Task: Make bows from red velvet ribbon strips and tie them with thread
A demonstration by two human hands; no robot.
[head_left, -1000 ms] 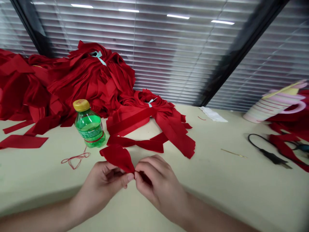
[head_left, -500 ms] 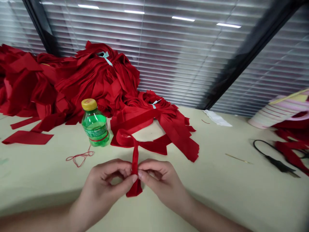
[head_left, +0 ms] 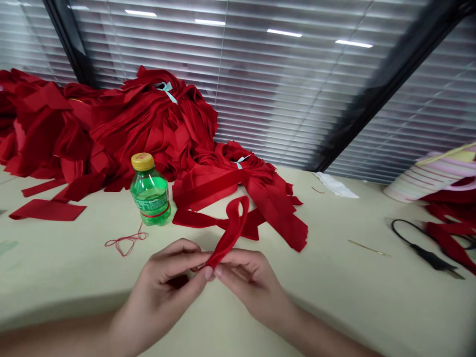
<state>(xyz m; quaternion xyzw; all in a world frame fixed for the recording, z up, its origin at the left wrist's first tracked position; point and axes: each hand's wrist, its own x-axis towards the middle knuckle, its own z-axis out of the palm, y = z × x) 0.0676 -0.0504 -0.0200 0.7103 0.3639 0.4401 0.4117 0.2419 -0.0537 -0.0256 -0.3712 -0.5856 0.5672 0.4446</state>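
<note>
A red velvet ribbon (head_left: 231, 233) is pinched between the fingertips of both hands above the table. Its far part rises in a loop that leans to the right. My left hand (head_left: 167, 282) is closed on the ribbon's near end, thumb against fingers, and some dark red cloth shows inside its curl. My right hand (head_left: 251, 280) grips the same spot from the other side, thumb tip almost touching the left one. Fingers hide where the ribbon is folded or joined. Just beyond lies a tied bundle of red ribbon strips (head_left: 267, 198).
A green bottle with a yellow cap (head_left: 150, 193) stands left of the bundle, red thread (head_left: 126, 243) before it. A large red ribbon pile (head_left: 148, 119) lies against the blinds (head_left: 282, 99). At right are a white tissue (head_left: 336, 185), a striped cup (head_left: 420, 176) and a black cable (head_left: 427, 255).
The ribbon's loop has swung up and to the right, off the cloth behind. Its lower end no longer hangs below my fingers. Both hands stay together in nearly the same place.
</note>
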